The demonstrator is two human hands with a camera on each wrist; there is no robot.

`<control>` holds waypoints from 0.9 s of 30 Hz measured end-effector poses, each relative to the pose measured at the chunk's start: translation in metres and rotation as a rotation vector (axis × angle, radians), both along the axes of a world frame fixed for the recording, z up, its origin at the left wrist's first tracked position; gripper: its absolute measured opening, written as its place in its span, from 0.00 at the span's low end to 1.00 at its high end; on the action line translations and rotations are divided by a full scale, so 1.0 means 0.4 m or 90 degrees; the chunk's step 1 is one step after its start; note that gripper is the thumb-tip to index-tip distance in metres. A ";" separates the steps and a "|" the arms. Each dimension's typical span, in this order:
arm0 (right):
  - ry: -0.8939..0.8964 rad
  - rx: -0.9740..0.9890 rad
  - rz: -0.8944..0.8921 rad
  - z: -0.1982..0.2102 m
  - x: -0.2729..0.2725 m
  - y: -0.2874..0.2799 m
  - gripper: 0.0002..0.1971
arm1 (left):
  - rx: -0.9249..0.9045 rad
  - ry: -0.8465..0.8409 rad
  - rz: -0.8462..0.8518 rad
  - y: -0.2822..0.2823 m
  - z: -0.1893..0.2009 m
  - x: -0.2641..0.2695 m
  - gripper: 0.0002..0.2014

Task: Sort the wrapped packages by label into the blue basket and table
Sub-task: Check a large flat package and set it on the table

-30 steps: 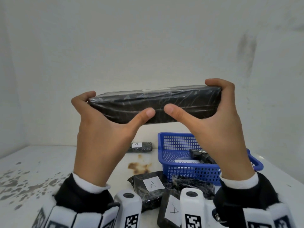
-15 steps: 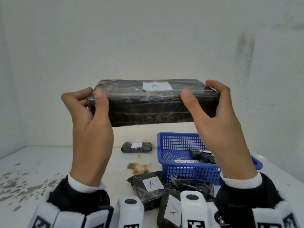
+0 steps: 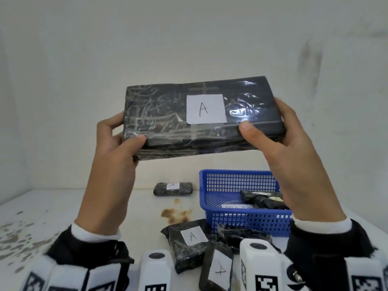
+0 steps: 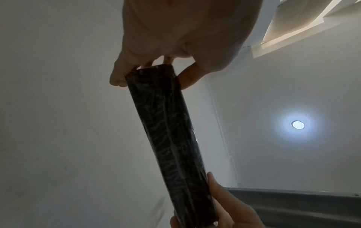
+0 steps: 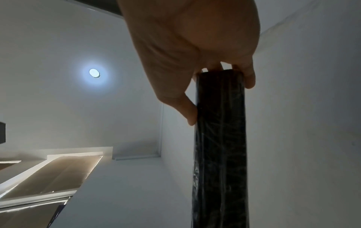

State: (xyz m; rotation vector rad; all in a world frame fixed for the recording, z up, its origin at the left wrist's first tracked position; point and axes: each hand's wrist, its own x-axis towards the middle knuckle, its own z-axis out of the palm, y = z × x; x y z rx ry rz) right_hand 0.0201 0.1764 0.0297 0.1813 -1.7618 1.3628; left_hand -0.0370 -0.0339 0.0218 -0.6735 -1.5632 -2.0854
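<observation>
Fingers [image 3: 134, 141] of both hands clamp flat package [image 3: 168, 114] | glossy black film | white paper "A" label [image 3: 205, 109]

The head view is evenly and softly lit, sharp in the middle, with glare streaks on the package [image 3: 201, 116] wrap and slight stretching toward the edges. Both wrist views are dim and grainy, lit from behind by a round ceiling lamp [image 4: 297, 124] with a hazy halo. There the left hand [image 4: 181, 35] and right hand [image 5: 195, 43] are blurred, shadowed shapes.
</observation>
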 end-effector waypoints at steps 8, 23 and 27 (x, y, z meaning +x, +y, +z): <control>-0.041 0.034 -0.008 -0.007 -0.012 -0.022 0.28 | -0.069 0.056 0.098 -0.006 -0.006 -0.004 0.18; -0.014 0.054 -0.088 -0.022 -0.016 -0.057 0.47 | -0.167 0.115 0.226 0.004 -0.018 0.002 0.46; -0.024 0.055 -0.085 -0.021 -0.012 -0.054 0.48 | -0.169 0.121 0.233 0.011 -0.026 0.001 0.48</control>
